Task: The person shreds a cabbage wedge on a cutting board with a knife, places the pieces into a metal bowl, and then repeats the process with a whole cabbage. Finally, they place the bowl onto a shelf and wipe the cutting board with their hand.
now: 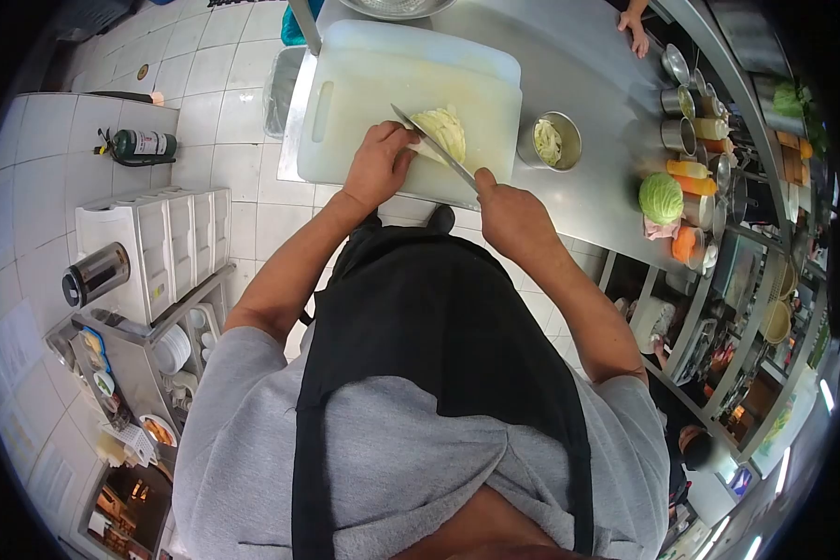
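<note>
A long knife (pixel 443 154) is held by its handle in my right hand (pixel 515 219), its blade running diagonally up and left over the cutting board (pixel 355 103). Pale sliced cabbage (pixel 444 131) lies on the board just beyond the blade. My left hand (pixel 381 161) rests at the near side of the board with curled fingers beside the blade's tip, pressed on a pale cabbage piece that they partly hide. A round metal container (pixel 573 149) holding cut cabbage (pixel 548 142) stands on the steel counter to the right of the board.
At the right, a whole cabbage (pixel 661 198) sits on a pink cloth near sauce bottles (pixel 697 177) and metal containers (pixel 679 135). Another person's hand (pixel 636 35) rests at the counter's far side. A metal bowl (pixel 397 7) stands beyond the board.
</note>
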